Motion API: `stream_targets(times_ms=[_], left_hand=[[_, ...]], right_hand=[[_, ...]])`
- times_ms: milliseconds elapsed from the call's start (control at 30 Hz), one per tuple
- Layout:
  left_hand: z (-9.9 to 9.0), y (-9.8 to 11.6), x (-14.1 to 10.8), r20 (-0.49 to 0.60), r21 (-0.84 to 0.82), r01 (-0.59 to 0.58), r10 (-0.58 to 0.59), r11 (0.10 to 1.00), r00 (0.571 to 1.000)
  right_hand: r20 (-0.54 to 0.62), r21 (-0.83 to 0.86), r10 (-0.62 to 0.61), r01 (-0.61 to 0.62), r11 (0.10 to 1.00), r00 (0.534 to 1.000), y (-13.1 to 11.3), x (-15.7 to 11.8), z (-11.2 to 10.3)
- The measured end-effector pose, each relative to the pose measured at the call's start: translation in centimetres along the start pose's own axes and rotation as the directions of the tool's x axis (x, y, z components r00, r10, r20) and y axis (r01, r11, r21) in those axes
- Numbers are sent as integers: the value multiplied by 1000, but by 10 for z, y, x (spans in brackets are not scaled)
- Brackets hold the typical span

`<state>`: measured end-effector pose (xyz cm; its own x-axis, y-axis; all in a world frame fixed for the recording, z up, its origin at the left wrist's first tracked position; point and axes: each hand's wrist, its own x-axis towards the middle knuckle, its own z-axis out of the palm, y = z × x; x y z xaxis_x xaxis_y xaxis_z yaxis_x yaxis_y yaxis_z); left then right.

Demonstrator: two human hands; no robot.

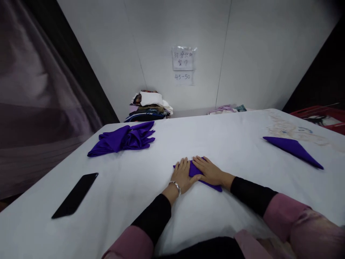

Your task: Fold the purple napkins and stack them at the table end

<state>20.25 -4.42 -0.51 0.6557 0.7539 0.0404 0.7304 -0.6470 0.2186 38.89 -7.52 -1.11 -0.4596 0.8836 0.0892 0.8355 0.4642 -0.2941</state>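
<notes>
A folded purple napkin [194, 169] lies on the white-covered table in front of me, mostly hidden under my hands. My left hand [182, 177], with a silver bracelet at the wrist, presses flat on its left part, fingers stretched out. Flat on its upper right part rests my right hand [209, 172], its thumb reaching across to the left hand. One pointed corner shows below the right wrist and another peeks out left of the left fingers. Further right lies another purple napkin [295, 149], folded into a long pointed shape.
A loose heap of purple napkins [121, 140] and a black phone-like slab [76, 195] are on the table's left side. Behind the far edge stand stacked clothes [151, 106]. A handwritten sign [184, 64] hangs on the wall. A red crate [323, 114] is at the right.
</notes>
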Motion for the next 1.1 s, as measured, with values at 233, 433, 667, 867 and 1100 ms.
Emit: stream_targets(times_ms=[233,433,667,867,1100], left_hand=[[1,-4,-2,3,-45,24,-23,999,1000],[1,-3,-3,-6,-66,31,-32,997,999],[3,-4,-2,6,-55,32,-31,998,999],[3,-4,1,43,-23,30,-29,999,999],[6,-6,2,28,30,12,-12,999,1000]], right_hand=[[-57,161,17,-7,987,998,4,1,3],[-43,166,102,-94,982,994,-2,-25,0],[24,11,106,-106,994,994,-7,-88,-4],[65,-21,209,-208,978,976,-10,-119,-15],[-60,-17,187,-188,982,981,-29,-59,-36]])
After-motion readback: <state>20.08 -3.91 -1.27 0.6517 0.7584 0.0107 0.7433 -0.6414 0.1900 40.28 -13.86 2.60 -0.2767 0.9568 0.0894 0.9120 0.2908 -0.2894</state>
